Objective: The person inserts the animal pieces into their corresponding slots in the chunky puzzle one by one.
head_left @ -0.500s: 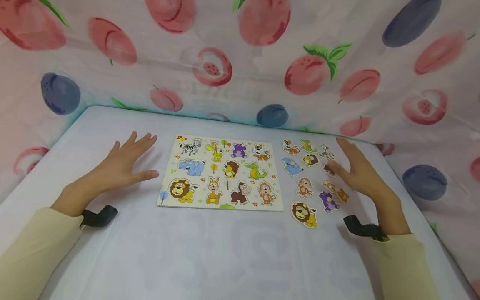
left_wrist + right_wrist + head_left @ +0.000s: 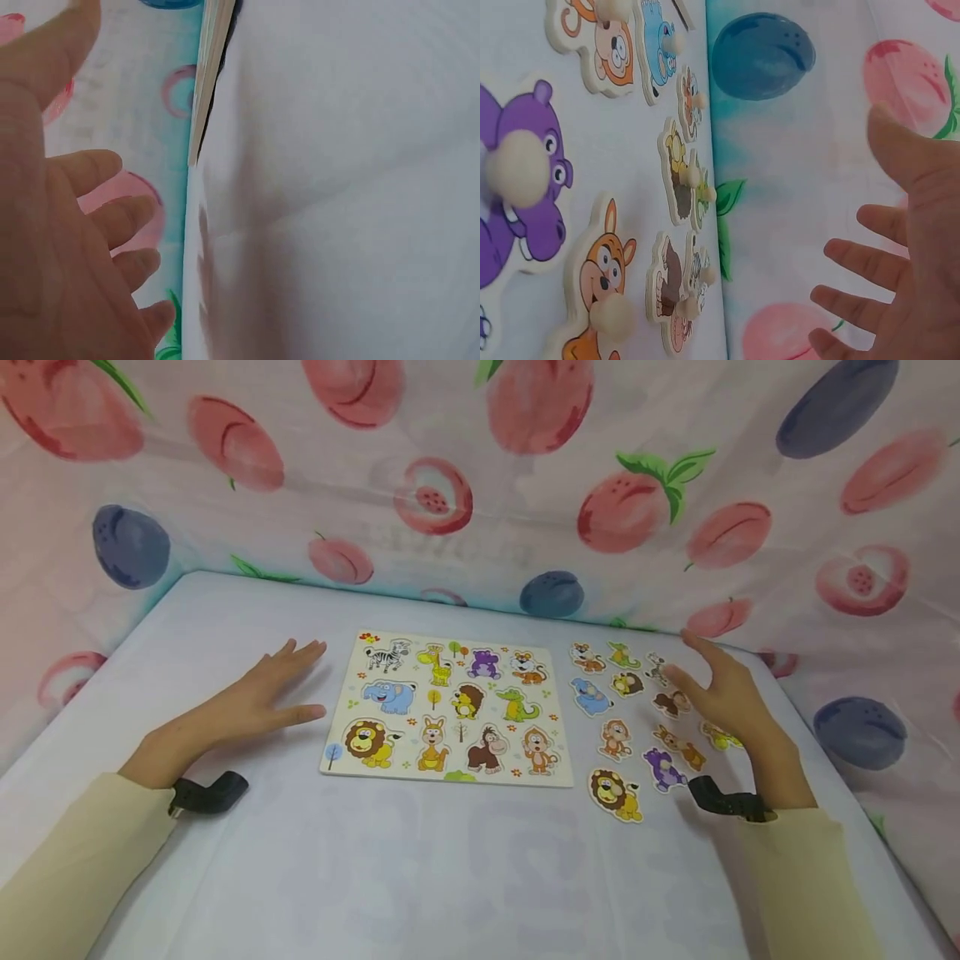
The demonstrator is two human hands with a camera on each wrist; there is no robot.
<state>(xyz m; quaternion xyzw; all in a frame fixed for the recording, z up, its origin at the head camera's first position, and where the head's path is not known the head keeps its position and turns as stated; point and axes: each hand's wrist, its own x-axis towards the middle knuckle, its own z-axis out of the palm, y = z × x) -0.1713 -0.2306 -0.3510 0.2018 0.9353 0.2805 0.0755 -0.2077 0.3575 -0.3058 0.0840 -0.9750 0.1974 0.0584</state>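
From the head view: the puzzle board (image 2: 442,697) lies flat on the white table (image 2: 375,877), roughly mid-frame, with animal pictures across it in three rows. The loose animal pieces are bunched just off its right side. Closest to the person there's the lion piece (image 2: 615,795), then the purple hippo piece (image 2: 663,770) and the kangaroo piece (image 2: 679,747). The left hand (image 2: 251,702) is over by the board's left edge, not touching it, thumb well apart from the fingers. The right hand (image 2: 731,697) is above the far-right pieces, also with thumb and fingers apart and free, partly blocking the zebra piece (image 2: 656,668). Behind it all hangs a fruit-print cloth (image 2: 495,527).

Left wrist view: that hand's fingers are spread and relaxed, clear of the table, with a soft shadow falling on the white surface. The board shows only as a thin edge up top.

Right wrist view: same deal, fingers fanned apart, with pieces well off to one side, and you can see round wooden knobs (image 2: 519,169) on them.
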